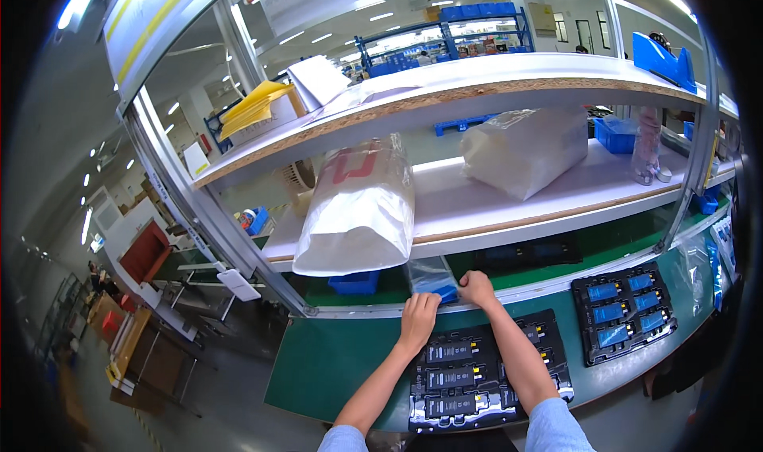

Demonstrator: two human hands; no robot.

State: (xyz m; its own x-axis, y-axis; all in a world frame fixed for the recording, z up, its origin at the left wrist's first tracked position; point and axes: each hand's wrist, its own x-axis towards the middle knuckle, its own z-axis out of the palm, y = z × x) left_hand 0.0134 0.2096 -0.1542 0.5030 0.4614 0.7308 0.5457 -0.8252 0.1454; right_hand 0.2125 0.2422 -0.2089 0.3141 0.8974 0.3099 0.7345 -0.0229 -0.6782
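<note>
A clear plastic bag (431,273) with blue flat pieces in it lies beyond the front rail of the bench. My left hand (419,322) has its fingers curled over the bag's near left edge. To the right, my right hand (477,288) is closed at the bag's right edge, and its fingertips are partly hidden. Beneath my forearms sits a black tray (419,394) with several black battery packs (451,378) in its pockets, each with a yellow-tipped end. My right forearm covers part of this tray.
On the right of the green bench (318,365) lies another black tray (589,349) with several blue-faced packs. A white plastic sack (354,229) overhangs the lower shelf (453,222) above my hands. A blue bin (354,283) stands beneath it. Another black tray (528,253) lies under the shelf.
</note>
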